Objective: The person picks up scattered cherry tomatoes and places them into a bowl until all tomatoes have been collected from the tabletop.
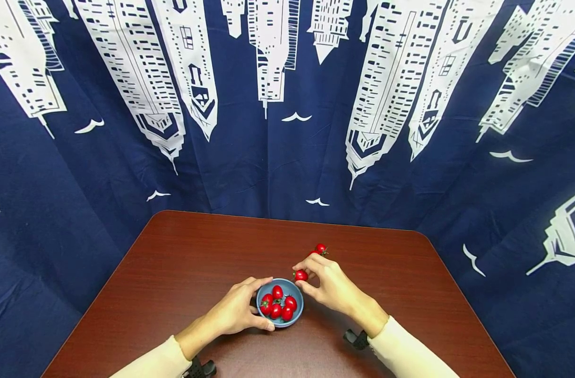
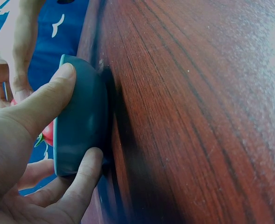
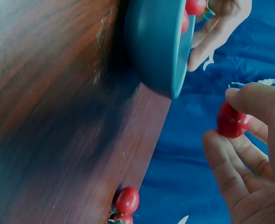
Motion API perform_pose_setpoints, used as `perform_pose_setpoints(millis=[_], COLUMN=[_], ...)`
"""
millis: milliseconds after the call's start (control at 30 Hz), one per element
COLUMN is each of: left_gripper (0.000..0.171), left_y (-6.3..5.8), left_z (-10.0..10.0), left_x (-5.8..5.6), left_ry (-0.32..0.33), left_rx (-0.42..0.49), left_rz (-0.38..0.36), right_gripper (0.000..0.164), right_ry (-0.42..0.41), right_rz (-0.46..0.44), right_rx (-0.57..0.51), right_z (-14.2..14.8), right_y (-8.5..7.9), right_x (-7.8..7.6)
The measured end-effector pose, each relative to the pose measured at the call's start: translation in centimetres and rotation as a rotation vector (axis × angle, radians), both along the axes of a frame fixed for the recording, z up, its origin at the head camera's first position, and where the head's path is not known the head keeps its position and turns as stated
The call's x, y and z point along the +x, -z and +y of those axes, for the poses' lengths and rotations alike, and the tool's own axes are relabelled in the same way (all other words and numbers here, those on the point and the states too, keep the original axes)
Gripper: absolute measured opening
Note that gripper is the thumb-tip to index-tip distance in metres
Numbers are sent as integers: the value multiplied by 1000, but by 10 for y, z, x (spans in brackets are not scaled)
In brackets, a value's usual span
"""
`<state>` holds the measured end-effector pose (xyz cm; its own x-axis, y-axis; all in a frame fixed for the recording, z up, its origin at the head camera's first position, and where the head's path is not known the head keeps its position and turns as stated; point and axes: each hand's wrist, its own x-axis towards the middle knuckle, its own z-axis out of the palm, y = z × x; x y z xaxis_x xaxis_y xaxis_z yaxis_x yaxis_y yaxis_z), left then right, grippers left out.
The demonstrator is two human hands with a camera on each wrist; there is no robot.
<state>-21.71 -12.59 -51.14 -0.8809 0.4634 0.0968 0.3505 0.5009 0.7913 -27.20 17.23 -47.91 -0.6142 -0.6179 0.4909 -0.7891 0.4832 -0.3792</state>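
A small blue bowl [image 1: 300,313] with several cherry tomatoes [image 1: 276,311] in it stands on the brown table. My left hand [image 1: 237,311] grips the bowl from its left side, thumb along the near wall and fingers round the far side. Just right of the bowl's far rim, my right hand [image 1: 328,283] pinches one cherry tomato [image 3: 231,120] between thumb and fingertips, raised above the table. Beyond the right hand, two more cherry tomatoes [image 3: 127,200] lie on the table, partly covered by that hand in the head view.
The brown wooden table [image 1: 211,241] has rounded far corners. Behind and around it hangs a dark blue cloth [image 1: 249,168] printed with white upside-down buildings and birds. Black wrist camera mounts [image 1: 356,339] sit by both sleeves.
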Motion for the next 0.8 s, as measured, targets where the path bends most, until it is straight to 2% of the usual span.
perform_pose_setpoints(millis=[133,500,800], left_gripper=[109,107,108], left_y=[0,0,0], left_z=[0,1,1], left_x=[0,1,1], left_ry=[-2,7,7], left_rx=[-5,38,42], left_rz=[7,-59,-66], right_gripper=[34,32,30], right_ry=[-13,-23,-20], right_rz=[4,-5,6], right_rx=[14,55,82], right_z=[-5,-15,-20], right_y=[2,1,2], right_x=[3,10,11])
